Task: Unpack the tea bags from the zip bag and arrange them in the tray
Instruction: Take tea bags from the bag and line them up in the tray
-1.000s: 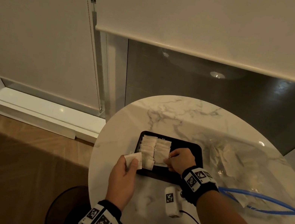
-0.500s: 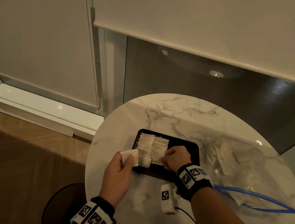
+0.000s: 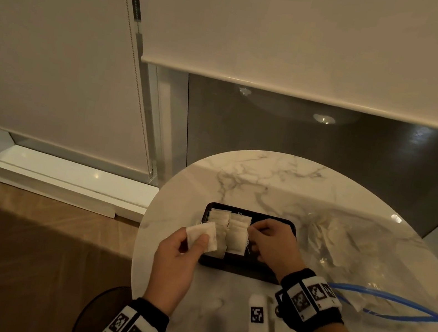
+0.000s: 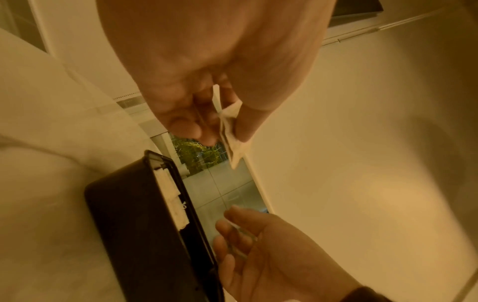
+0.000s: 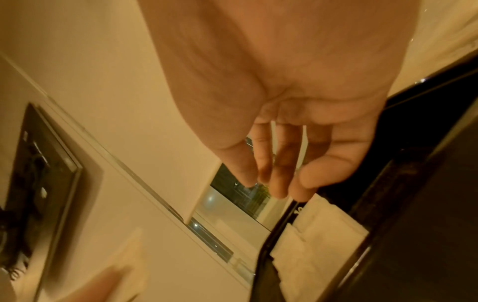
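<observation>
Since a second ago the left hand (image 3: 176,260) has lifted its tea bag (image 3: 202,235) slightly, and the right hand (image 3: 273,247) has loosened over the black tray (image 3: 261,268), with little else shifted. Left grip: thumb and fingers pinch the single tea bag, holding it above the tray's near-left corner, just beside the rows of tea bags (image 3: 228,230) lying inside. Those rows fill the left part of the tray, two side by side, bags overlapping. Right grip: fingers loosely curled and relaxed, holding nothing in the right wrist view, fingertips (image 5: 279,190) hovering close above the right-hand row; whether they touch a bag I cannot tell. Beside the tray, toward the counter's right edge, lies the clear zip bag (image 3: 349,247) with its blue seal (image 3: 392,306) gaping open, and pale tea bags show through the plastic. All of it sits on the round marble counter (image 3: 253,180). Both wrists wear black bands carrying square-patterned markers.
</observation>
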A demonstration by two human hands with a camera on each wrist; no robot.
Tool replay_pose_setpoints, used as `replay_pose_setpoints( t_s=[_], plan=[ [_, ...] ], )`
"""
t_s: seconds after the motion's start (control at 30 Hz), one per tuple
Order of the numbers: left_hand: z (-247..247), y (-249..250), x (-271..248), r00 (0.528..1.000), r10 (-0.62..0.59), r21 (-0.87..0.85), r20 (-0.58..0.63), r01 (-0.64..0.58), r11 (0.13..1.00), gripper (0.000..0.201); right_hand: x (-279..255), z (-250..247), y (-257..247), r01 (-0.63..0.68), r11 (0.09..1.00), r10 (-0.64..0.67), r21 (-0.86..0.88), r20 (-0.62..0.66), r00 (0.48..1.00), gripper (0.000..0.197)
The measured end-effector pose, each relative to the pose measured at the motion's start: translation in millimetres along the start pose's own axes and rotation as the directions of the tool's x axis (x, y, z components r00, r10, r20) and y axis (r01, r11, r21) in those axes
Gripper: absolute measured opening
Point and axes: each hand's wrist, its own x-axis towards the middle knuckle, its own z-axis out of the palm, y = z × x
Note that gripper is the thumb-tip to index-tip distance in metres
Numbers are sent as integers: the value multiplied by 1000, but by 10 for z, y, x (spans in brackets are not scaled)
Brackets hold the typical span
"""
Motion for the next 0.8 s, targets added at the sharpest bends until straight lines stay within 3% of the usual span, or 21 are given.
replay_pose_setpoints(
  t_s=[0.13,0.23,0.4,0.67,0.73,0.8],
  plan=[
    [122,137,-108,995,-24,-73,97,31,997,15,-428,-79,-92,23,973,-61,230,159,985,18],
    [221,208,-168,990,-31,-103,140,46,994,19,-630,-140,-22,54,950,-138,308,257,957,14],
    [343,294,-236,973,-42,-160,227,79,984,17,-734,-281,80,92,943,-154,320,175,972,9],
    [340,292,-293,985,-8,-57,173,18,998,12,-759,-424,54,101,939,-157,329,147,977,9],
    [334,284,-290,991,-26,-55,128,34,998,11,-724,-451,84,107,940,-129,325,47,990,9],
    [320,264,-279,995,-42,-55,88,47,997,10,-666,-509,144,159,969,-128,188,-167,978,14]
  ],
)
